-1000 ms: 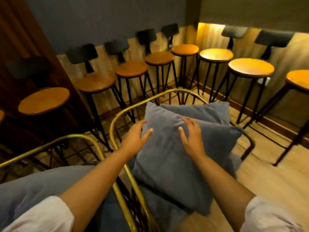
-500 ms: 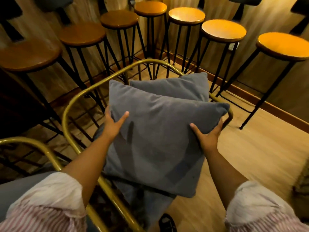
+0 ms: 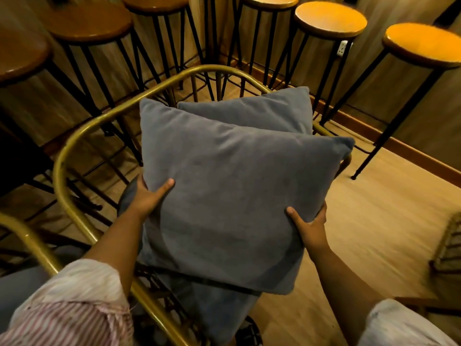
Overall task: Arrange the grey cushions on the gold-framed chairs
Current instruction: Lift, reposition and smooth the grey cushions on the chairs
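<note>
The left hand [image 3: 147, 196] grips the left edge of a square grey velvet cushion [image 3: 232, 196], thumb lying across its front face and fingers hidden behind. The right hand [image 3: 310, 227] grips the cushion's lower right edge the same way, thumb on the front. Held between both hands, the cushion is tilted, its top leaning away, above the seat of a chair with a curved gold metal frame [image 3: 82, 136]. A second grey cushion [image 3: 259, 112] of the same fabric stands behind the first, against the chair's back rail, partly covered. Two throw cushions are visible in all. The held cushion looks plump and smooth, with soft pointed corners. Below it lies a grey seat pad [image 3: 219, 310]. A second gold frame [image 3: 27, 240] curves in at the lower left. Six round wooden bar stools [image 3: 329, 17] on thin black legs line the far walls, over a pale wooden floor [image 3: 374, 221].
</note>
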{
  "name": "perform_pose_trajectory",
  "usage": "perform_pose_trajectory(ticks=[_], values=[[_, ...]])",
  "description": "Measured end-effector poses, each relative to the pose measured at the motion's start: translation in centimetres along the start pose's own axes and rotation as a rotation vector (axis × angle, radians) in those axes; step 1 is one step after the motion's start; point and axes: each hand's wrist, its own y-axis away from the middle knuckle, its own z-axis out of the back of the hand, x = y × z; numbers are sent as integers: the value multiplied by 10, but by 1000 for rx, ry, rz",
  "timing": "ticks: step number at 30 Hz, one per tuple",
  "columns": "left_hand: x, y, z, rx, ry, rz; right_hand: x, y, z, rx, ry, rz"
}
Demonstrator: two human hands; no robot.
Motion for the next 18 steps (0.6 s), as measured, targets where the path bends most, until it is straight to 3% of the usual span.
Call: perform_pose_trajectory(ticks=[8, 18], values=[[-51, 44, 21, 7, 33, -62, 60, 25, 11, -135, -73, 29], [-157, 146, 104, -18, 169, -361, 210, 73, 48, -153, -131, 365]])
